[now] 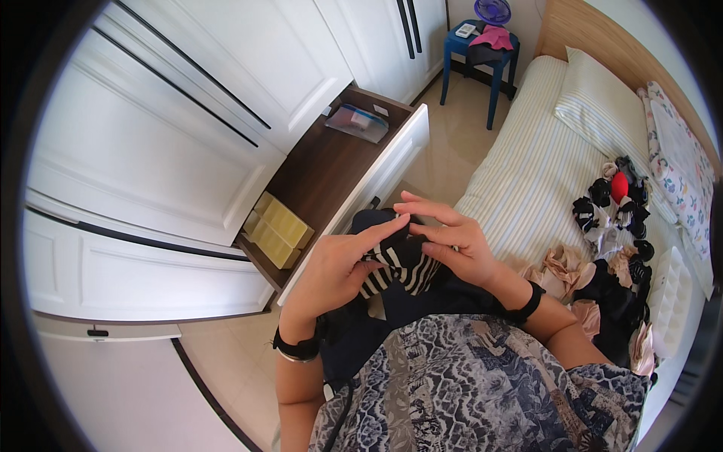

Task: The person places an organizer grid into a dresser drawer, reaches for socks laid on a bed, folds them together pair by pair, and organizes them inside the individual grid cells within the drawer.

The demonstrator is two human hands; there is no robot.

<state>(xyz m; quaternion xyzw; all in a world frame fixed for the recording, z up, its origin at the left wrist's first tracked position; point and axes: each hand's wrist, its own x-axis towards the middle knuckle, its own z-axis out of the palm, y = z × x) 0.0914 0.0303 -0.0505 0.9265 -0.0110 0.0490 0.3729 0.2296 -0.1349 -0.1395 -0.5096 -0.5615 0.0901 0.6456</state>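
Between my two hands, above my lap, is a black sock with cream stripes [415,270], partly bunched up. My left hand [345,265] grips its left side, thumb below and fingers along the top. My right hand [456,240] holds the upper right part, its fingertips close to those of my left hand. Some of the fabric is hidden behind the fingers. In front of me a wardrobe drawer [333,164] is pulled out, with a yellow divided organizer [277,229] at its near end and a clear zip bag [357,123] at its far end.
On the striped bed [508,175] to the right lie rolled socks [600,192], beige garments [565,268], black garments [604,299] and a white compartment tray [671,305]. A blue stool [494,65] holds a purple fan [492,10] and pink cloth. White wardrobe doors [158,135] stand at left.
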